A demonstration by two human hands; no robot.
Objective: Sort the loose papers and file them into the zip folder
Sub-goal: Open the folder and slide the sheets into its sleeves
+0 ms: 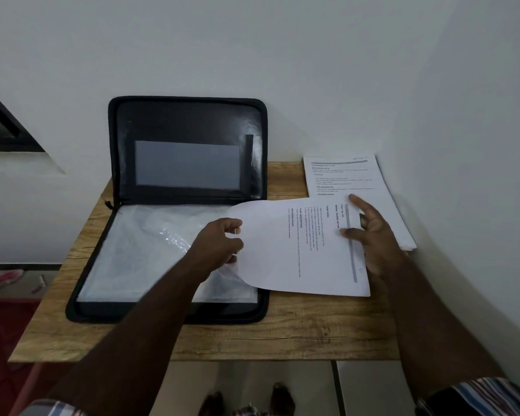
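Upright folder lid (189, 145) blocks rear; bare table (297, 334) strip free in front.

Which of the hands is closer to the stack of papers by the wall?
Right. The right hand overlaps the stack of papers at its near edge, fingers on the loose sheet. The left hand pinches that sheet's far end, over the zip folder.
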